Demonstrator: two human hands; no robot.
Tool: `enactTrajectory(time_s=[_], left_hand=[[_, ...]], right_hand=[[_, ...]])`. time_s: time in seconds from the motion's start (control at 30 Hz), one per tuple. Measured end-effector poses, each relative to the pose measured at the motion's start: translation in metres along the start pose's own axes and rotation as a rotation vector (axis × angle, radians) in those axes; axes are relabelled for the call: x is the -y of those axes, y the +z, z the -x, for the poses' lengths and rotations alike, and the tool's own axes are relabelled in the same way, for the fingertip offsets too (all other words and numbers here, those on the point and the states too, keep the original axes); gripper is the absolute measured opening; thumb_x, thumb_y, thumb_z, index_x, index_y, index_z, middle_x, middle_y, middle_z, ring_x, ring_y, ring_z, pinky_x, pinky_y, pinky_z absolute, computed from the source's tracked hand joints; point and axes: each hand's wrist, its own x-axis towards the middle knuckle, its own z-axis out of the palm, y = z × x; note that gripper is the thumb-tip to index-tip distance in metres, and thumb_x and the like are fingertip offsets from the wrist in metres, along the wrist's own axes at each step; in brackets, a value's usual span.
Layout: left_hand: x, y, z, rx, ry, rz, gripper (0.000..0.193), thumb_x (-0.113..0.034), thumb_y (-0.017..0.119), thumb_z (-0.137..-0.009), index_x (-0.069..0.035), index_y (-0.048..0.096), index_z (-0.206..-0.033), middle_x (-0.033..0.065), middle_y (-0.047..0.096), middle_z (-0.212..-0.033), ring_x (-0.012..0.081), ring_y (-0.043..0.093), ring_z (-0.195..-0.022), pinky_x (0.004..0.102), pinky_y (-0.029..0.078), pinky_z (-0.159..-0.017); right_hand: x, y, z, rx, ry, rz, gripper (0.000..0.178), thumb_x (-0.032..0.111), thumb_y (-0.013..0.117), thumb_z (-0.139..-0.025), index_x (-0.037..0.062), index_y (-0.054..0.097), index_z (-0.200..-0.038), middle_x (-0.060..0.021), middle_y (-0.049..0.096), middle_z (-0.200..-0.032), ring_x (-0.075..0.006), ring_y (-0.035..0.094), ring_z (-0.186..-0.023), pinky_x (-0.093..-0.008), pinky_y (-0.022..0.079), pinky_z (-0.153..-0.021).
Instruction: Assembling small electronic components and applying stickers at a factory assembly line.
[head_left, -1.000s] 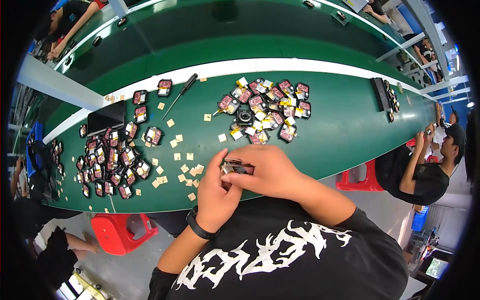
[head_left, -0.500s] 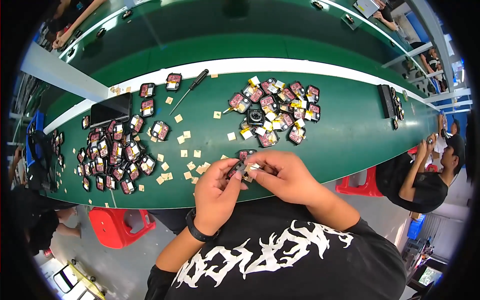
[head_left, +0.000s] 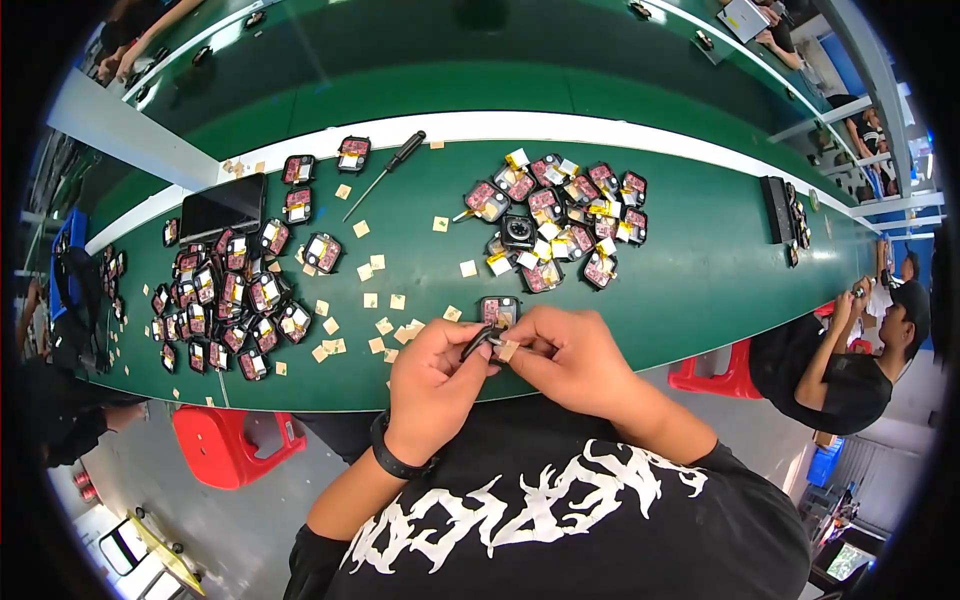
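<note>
In front of my body, my two hands meet over the table's near edge. My left hand (head_left: pixel 435 385) pinches a small black casing part (head_left: pixel 477 343), tilted up between thumb and fingers. Against it, my right hand (head_left: pixel 575 360) has thumb and fingers closed on a small beige square sticker (head_left: pixel 508 351). Fingers hide much of both pieces. Just beyond my fingertips lies an open black watch-like case (head_left: pixel 499 308) with a red circuit board. Several loose beige squares (head_left: pixel 384 326) lie beside my left hand.
A heap of similar open cases (head_left: pixel 232 290) is at left, another group (head_left: pixel 545 205) beyond my hands. A screwdriver (head_left: pixel 385 175) and a dark tablet-like panel (head_left: pixel 225 212) lie toward the back. Red stools (head_left: pixel 225 450) stand below; a co-worker (head_left: pixel 850 355) sits at right.
The black part has turned edge-up in my left fingers, and the beige square shows more clearly in my right. More of the case beyond my hands is visible; the view has shifted slightly.
</note>
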Motion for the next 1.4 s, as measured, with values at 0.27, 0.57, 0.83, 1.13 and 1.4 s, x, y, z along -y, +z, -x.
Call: enactTrajectory(time_s=[0.27,0.57,0.83,1.13,1.4], left_hand=[[-0.003,0.001,0.003,0.098,-0.006,0.08,0.026,0.01,0.053,-0.098,0.007,0.055,-0.124,0.0114,0.066,-0.116,0.0144,0.067,-0.106,0.0293,0.057,-0.093],[-0.012,-0.002,0.011,0.214,-0.078,0.025,0.029,0.009,0.054,-0.099,0.01,0.053,-0.128,0.0146,0.066,-0.12,0.0206,0.068,-0.109,0.0356,0.059,-0.096],[-0.03,-0.01,0.013,0.326,-0.129,-0.055,0.031,0.005,0.054,-0.1,0.01,0.054,-0.131,0.013,0.067,-0.117,0.0168,0.07,-0.102,0.0298,0.058,-0.09],[-0.034,0.0,0.027,0.243,-0.13,-0.28,0.039,-0.003,0.06,-0.1,0.003,0.057,-0.138,0.0058,0.069,-0.094,0.0073,0.065,-0.072,0.0223,0.054,-0.065],[-0.029,0.007,0.037,0.165,-0.107,-0.237,0.039,0.001,0.058,-0.099,0.004,0.057,-0.138,0.0067,0.068,-0.09,0.0081,0.066,-0.07,0.0223,0.055,-0.064]], right_hand=[[-0.01,-0.001,-0.002,-0.037,-0.087,0.028,0.009,0.005,0.075,-0.089,0.0008,0.076,-0.097,-0.0056,0.067,-0.078,-0.0065,0.054,-0.063,-0.0257,0.04,-0.055],[-0.011,-0.004,-0.002,-0.083,0.036,-0.035,0.016,0.01,0.084,-0.082,0.0012,0.074,-0.09,-0.0039,0.065,-0.083,-0.0112,0.054,-0.067,-0.0278,0.045,-0.061],[-0.006,-0.013,0.001,0.147,0.284,-0.215,0.02,0.014,0.087,-0.081,0.0,0.072,-0.083,-0.0011,0.066,-0.076,-0.0045,0.054,-0.066,-0.0238,0.042,-0.057],[-0.01,-0.007,0.015,0.135,0.213,-0.294,0.02,0.015,0.081,-0.088,-0.0018,0.075,-0.098,-0.0027,0.066,-0.077,-0.0055,0.052,-0.065,-0.0266,0.041,-0.056],[0.0,-0.007,0.023,0.115,-0.011,-0.077,0.015,0.009,0.07,-0.093,-0.0011,0.072,-0.104,-0.0096,0.062,-0.08,-0.0212,0.06,-0.074,-0.0336,0.046,-0.063]])
